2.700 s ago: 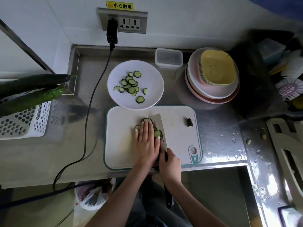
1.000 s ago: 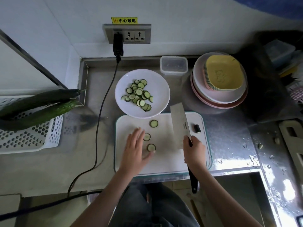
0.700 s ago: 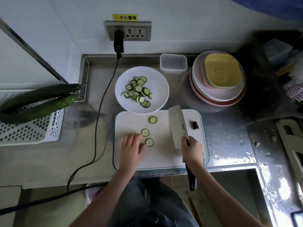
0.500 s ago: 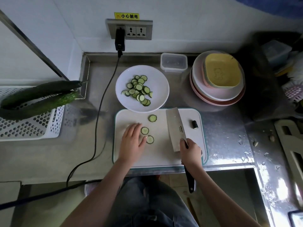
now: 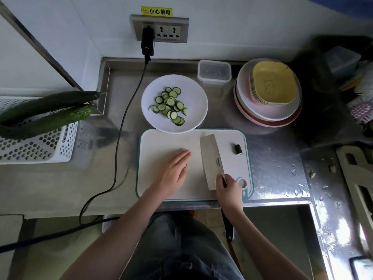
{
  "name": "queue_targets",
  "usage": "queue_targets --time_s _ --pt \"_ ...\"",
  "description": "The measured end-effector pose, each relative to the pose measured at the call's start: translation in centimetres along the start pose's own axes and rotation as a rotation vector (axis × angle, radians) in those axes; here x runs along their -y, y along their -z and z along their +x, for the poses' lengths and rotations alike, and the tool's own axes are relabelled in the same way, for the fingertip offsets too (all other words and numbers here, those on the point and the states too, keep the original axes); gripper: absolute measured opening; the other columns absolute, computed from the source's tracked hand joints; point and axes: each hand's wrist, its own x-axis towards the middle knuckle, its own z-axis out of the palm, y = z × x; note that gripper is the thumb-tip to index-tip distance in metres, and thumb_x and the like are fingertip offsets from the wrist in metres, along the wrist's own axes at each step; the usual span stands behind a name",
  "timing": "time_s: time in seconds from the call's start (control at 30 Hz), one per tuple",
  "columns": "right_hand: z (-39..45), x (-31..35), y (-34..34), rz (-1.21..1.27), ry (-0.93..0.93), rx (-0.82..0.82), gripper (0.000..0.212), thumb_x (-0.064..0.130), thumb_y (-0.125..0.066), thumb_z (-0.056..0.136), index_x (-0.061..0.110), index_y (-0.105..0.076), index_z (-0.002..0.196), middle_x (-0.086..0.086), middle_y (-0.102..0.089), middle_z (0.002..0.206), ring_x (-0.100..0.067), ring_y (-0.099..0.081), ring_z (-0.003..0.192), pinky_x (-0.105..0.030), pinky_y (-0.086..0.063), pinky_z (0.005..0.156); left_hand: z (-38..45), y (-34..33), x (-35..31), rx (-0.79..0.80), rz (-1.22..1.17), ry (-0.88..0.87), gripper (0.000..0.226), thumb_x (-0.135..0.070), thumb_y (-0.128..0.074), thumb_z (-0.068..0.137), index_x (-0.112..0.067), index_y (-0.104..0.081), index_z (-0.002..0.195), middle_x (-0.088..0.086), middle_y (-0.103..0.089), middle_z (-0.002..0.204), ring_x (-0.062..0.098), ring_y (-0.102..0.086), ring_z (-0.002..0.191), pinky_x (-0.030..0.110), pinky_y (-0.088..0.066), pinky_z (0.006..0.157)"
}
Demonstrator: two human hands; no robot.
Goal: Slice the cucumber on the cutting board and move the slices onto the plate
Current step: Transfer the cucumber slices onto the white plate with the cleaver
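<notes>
A white cutting board (image 5: 161,142) with a teal rim lies on the steel table (image 5: 270,158) in front of the person. The left hand (image 5: 173,172) rests flat on the board, fingers straight and close together, pointing up and to the right; a sliver of something dark shows at the edge of the fingers, too small to tell what it is. The right hand (image 5: 229,188) is wrapped around the handle of a cleaver (image 5: 212,160), just where the blade begins; the broad blade lies nearly flat over the board, pointing away from the person, and the black handle end sticks out below the wrist, past the table's edge. A small dark cucumber end (image 5: 238,149) sits on the board's right side, apart from the blade. Just beyond the board, overlapping its far edge, stands a white plate (image 5: 193,93) with a heap of cucumber slices (image 5: 170,106) left of its middle. To the right of the plate is a clear lidded box (image 5: 214,72), and further right a stack of dishes (image 5: 268,91) topped by yellow square ones. On the left, two whole cucumbers (image 5: 50,112) lie across a white perforated basket (image 5: 38,144). A black cable (image 5: 125,118) runs from a plug in the wall socket (image 5: 160,28) down across the table.
</notes>
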Motion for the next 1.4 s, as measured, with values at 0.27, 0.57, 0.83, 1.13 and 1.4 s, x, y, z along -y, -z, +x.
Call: queue_targets --time_s 0.27,0.57,0.83,1.13,1.4 --pt "-2.6 0.8 -3.5 -0.019 0.066 -0.014 0.029 0.029 -0.041 0.099 0.01 -0.053 0.08 -0.002 -0.058 0.079 -0.022 -0.06 0.067 -0.039 -0.054 0.06 -2.2 -0.5 0.0 -0.138 0.089 0.192 0.052 -0.021 -0.03 0.094 0.002 -0.035 0.14 0.015 -0.036 0.147 0.027 -0.027 0.138 0.037 -0.008 0.116" --pt "-4.0 2.0 -5.3 -0.01 0.064 0.043 0.031 0.034 -0.039 0.099 0.011 -0.052 0.083 -0.006 -0.061 0.075 -0.023 -0.057 0.066 -0.033 -0.046 0.056 -2.4 -1.5 0.2 -0.067 0.278 0.144 0.055 -0.008 -0.03 0.088 0.004 -0.029 0.141 0.02 -0.035 0.146 0.034 -0.031 0.136 0.045 -0.024 0.113" --pt "-4.6 3.1 -6.6 0.08 0.081 0.102 0.038 0.03 -0.043 0.098 0.017 -0.038 0.063 0.0 -0.046 0.058 -0.011 -0.036 0.05 -0.024 -0.028 0.046 -2.1 -0.7 -0.3 -0.128 0.082 0.159 0.053 0.009 -0.039 0.086 0.009 -0.033 0.138 0.021 -0.035 0.144 0.034 -0.028 0.132 0.043 -0.023 0.109" --pt "-1.8 7.4 -4.0 0.259 0.171 -0.03 0.036 0.028 -0.042 0.097 0.016 -0.043 0.062 -0.004 -0.05 0.055 -0.034 -0.055 0.052 -0.039 -0.045 0.048 4.1 3.5 -3.5 -0.284 0.011 0.009 0.064 0.014 -0.046 0.087 -0.005 -0.027 0.145 0.003 -0.017 0.15 0.019 -0.02 0.136 0.031 -0.026 0.107" --pt "5.8 14.1 -3.0 0.209 0.101 0.065 0.033 0.029 -0.039 0.095 0.015 -0.043 0.065 -0.01 -0.052 0.067 -0.027 -0.053 0.042 -0.02 -0.038 0.035 11.8 9.0 0.6 -0.216 0.004 0.153 0.056 -0.004 -0.037 0.098 -0.014 -0.017 0.149 0.012 -0.024 0.153 0.023 -0.023 0.141 0.035 -0.021 0.116"
